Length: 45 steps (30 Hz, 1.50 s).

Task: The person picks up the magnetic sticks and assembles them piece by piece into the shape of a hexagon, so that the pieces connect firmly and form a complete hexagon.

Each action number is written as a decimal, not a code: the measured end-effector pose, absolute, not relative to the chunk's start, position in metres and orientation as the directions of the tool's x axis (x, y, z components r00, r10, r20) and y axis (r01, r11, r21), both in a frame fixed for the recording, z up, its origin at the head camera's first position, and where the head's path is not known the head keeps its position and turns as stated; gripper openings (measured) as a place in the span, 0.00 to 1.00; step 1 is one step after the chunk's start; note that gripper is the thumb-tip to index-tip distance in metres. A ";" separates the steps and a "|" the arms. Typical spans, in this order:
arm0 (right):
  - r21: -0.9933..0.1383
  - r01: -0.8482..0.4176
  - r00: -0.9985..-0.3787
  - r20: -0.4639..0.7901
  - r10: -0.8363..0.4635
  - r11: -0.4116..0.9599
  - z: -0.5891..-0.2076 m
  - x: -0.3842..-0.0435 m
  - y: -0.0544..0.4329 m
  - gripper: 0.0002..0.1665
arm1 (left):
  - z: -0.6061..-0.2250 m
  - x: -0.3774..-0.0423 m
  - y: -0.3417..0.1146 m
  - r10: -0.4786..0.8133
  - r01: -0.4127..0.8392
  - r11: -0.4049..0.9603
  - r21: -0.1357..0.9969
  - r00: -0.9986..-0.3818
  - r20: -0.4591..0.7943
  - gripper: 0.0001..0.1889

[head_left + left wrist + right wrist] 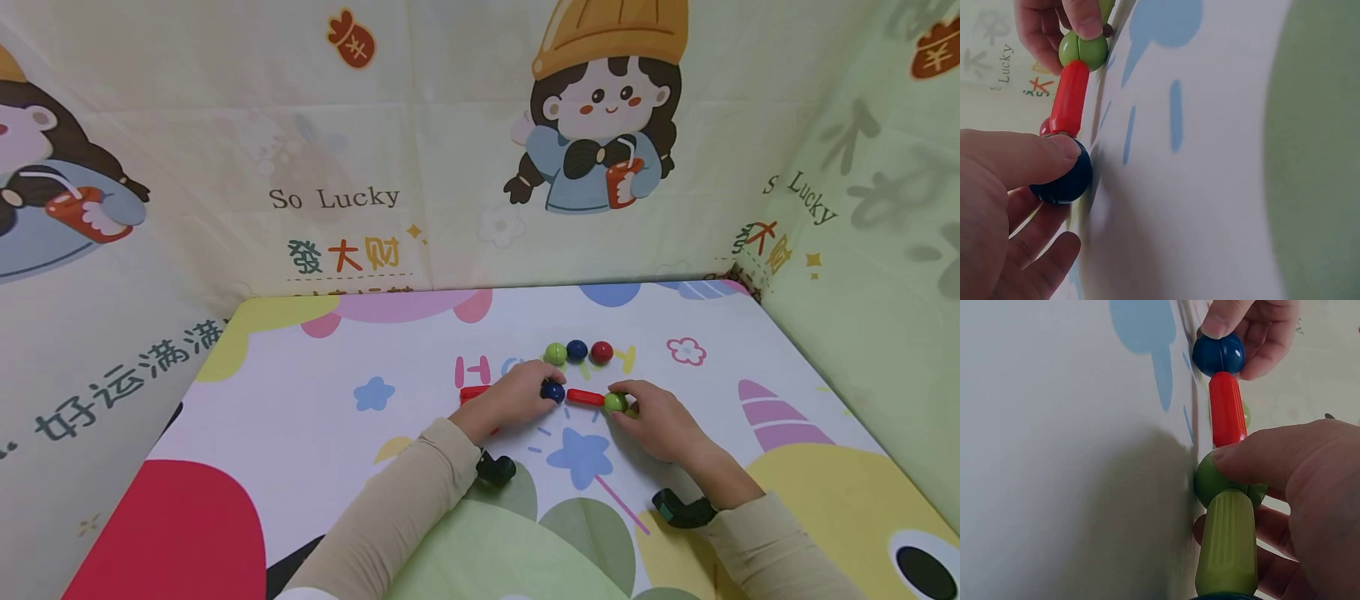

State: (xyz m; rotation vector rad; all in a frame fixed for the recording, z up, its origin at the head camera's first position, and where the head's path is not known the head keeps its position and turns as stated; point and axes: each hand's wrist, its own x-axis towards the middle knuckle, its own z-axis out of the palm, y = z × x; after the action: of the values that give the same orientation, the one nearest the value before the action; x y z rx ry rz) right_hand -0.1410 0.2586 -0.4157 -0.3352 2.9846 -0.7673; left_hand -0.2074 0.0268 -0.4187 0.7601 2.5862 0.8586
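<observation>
My left hand pinches a dark blue ball between thumb and fingers. My right hand grips a light green ball, its thumb lying on the ball in the right wrist view. Between the two balls runs a short red rod, one end at the green ball and the other at or very close to the blue one; whether it is joined there I cannot tell. From the green ball's other side extends a ribbed green rod, with a dark blue piece at its far end, mostly cut off by the frame.
Beyond the hands lie a green ball, a blue ball and a red ball in a row. Another red rod shows partly behind my left hand. A printed cloth wall rises behind the patterned table.
</observation>
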 end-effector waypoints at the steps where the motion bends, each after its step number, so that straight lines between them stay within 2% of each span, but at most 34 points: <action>1: -0.480 -0.197 -0.976 0.013 -0.217 0.855 -0.416 -0.141 0.259 0.25 | -0.419 -0.207 0.027 0.572 0.385 0.679 0.625 -0.811 -0.122 0.20; 23: -0.470 -0.189 -0.981 0.051 -0.188 0.862 -0.417 -0.141 0.262 0.24 | -0.417 -0.205 0.035 0.599 0.412 0.662 0.626 -0.793 -0.111 0.19; 33: -0.463 -0.099 -0.993 -0.005 -0.114 0.881 -0.415 -0.139 0.264 0.28 | -0.419 -0.207 0.040 0.568 0.401 0.679 0.614 -0.817 -0.094 0.22; 39: -0.448 -0.134 -0.989 -0.002 -0.151 0.884 -0.411 -0.139 0.267 0.30 | -0.416 -0.206 0.033 0.562 0.396 0.686 0.610 -0.821 -0.100 0.24; 45: -0.437 -0.190 -0.978 0.001 -0.211 0.879 -0.409 -0.139 0.269 0.25 | -0.409 -0.206 0.015 0.573 0.436 0.700 0.565 -0.815 -0.081 0.26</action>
State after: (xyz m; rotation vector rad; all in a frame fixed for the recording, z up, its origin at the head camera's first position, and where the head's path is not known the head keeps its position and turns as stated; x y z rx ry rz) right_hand -0.1393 0.2693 -0.4086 -0.3204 3.0002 -0.6904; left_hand -0.2057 0.0154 -0.4091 0.8046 2.6594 0.7894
